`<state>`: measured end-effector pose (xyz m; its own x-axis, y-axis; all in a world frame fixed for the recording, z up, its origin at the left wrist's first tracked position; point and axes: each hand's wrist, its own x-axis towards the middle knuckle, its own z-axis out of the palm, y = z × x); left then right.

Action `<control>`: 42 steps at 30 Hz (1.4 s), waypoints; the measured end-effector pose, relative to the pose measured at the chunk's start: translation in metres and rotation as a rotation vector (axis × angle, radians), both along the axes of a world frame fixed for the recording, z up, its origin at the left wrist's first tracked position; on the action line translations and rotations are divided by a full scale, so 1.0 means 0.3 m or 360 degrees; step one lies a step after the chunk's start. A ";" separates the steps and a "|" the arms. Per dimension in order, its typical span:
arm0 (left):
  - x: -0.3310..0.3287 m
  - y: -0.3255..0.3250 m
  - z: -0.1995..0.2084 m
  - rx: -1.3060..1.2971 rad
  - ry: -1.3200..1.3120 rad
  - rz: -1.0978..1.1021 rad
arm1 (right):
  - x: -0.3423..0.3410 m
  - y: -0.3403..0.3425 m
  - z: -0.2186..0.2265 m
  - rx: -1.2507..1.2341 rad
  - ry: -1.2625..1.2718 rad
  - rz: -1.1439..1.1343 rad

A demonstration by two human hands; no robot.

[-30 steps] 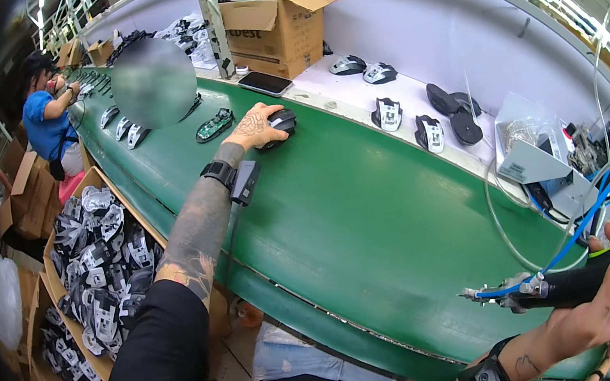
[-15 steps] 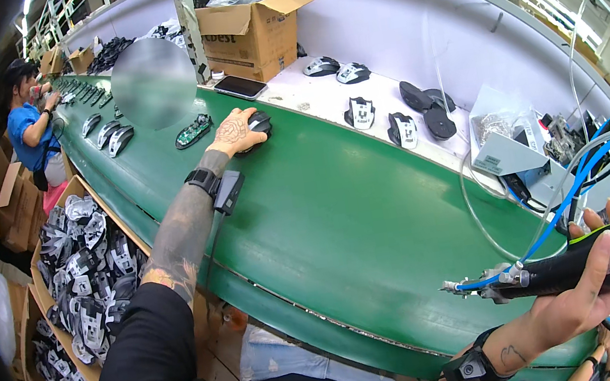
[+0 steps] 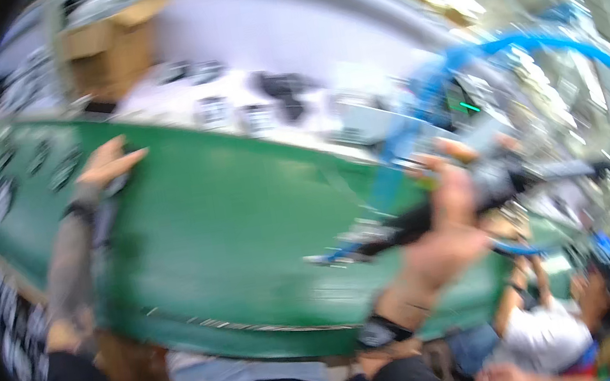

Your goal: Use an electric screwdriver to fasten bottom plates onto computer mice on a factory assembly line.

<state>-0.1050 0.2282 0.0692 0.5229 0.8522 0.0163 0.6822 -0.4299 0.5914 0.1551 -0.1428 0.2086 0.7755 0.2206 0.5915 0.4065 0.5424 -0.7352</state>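
Note:
Near the belt's far edge, my left hand (image 3: 103,167) is closed on a computer mouse (image 3: 119,184), mostly hidden under the fingers and blurred. My right hand (image 3: 441,229) grips a black power screwdriver (image 3: 405,224) held above the green belt (image 3: 240,232). Its metal tip (image 3: 334,255) points left, and a blue hose (image 3: 567,45) arcs up from the tool. To the left of my left hand, several mouse parts (image 3: 65,169) lie on the belt.
A pale shelf behind the belt holds mouse shells (image 3: 213,112), black parts (image 3: 286,91) and a white box (image 3: 377,120). A cardboard box (image 3: 113,53) stands far left. A person in white (image 3: 540,337) sits lower right. Shells (image 3: 14,328) fill the lower left.
The view has swung right, smearing the picture. More of the co-worker at lower right now shows. The screwdriver stays in my right hand, and my left hand stays on the mouse.

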 end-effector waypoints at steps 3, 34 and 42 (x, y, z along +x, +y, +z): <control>-0.066 0.115 -0.213 0.0654 0.0002 0.0276 | -0.036 0.036 0.027 0.0038 -0.0187 0.0429; 0.348 -0.663 -0.149 -0.2328 -0.2511 -0.0063 | -0.064 0.147 -0.022 0.0043 -0.0009 0.0459; 0.384 -0.691 -0.186 -0.2498 -0.2274 -0.0349 | -0.001 0.099 -0.019 0.0090 -0.0135 0.0444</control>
<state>0.0101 0.0211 0.0133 0.8654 0.4927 -0.0917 -0.4266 0.8203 0.3811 0.1548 -0.1130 0.2028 0.6368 0.3834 0.6690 0.2945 0.6809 -0.6705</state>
